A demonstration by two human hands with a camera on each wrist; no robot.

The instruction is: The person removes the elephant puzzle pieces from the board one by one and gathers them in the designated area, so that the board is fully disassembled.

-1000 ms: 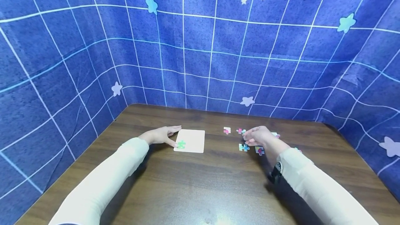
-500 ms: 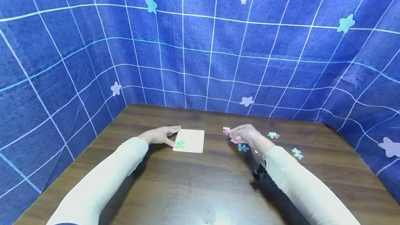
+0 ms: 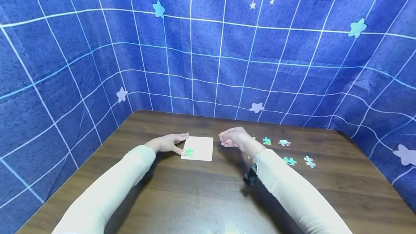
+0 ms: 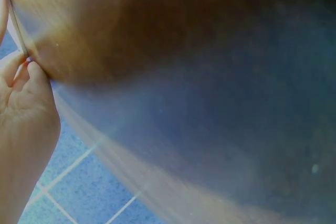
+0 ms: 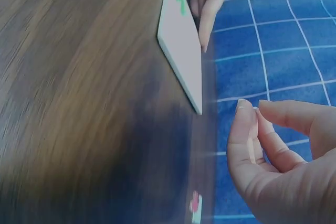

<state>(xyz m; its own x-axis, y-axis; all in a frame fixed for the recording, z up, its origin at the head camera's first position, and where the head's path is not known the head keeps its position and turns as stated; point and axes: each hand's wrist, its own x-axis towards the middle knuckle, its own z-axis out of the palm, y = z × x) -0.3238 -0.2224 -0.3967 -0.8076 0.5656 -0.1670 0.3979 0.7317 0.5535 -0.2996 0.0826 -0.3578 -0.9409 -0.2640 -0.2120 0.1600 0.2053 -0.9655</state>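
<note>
A square white puzzle board (image 3: pixel 200 146) lies on the wooden table, a green puzzle piece (image 3: pixel 189 151) in its near left corner. My left hand (image 3: pixel 166 143) holds the board's left side, thumb at the green piece and fingers along the edge. In the left wrist view, that hand (image 4: pixel 29 106) shows only at the left border. My right hand (image 3: pixel 238 139) is just right of the board, thumb and fingertips pinched together. The right wrist view shows a pale sliver (image 5: pixel 251 151) among this hand's fingers (image 5: pixel 242 129), seemingly a puzzle piece, mostly hidden.
Loose puzzle pieces lie to the right: a green one (image 3: pixel 267 141), a pale one (image 3: pixel 284 142), a blue-green one (image 3: pixel 290 160) and a multicoloured one (image 3: pixel 310 161). My right arm hides others. A blue gridded curtain (image 3: pixel 208 57) rises behind the table.
My right hand has moved left from among the loose pieces toward the board, uncovering several pieces on the right. My left hand has stayed at the board.
</note>
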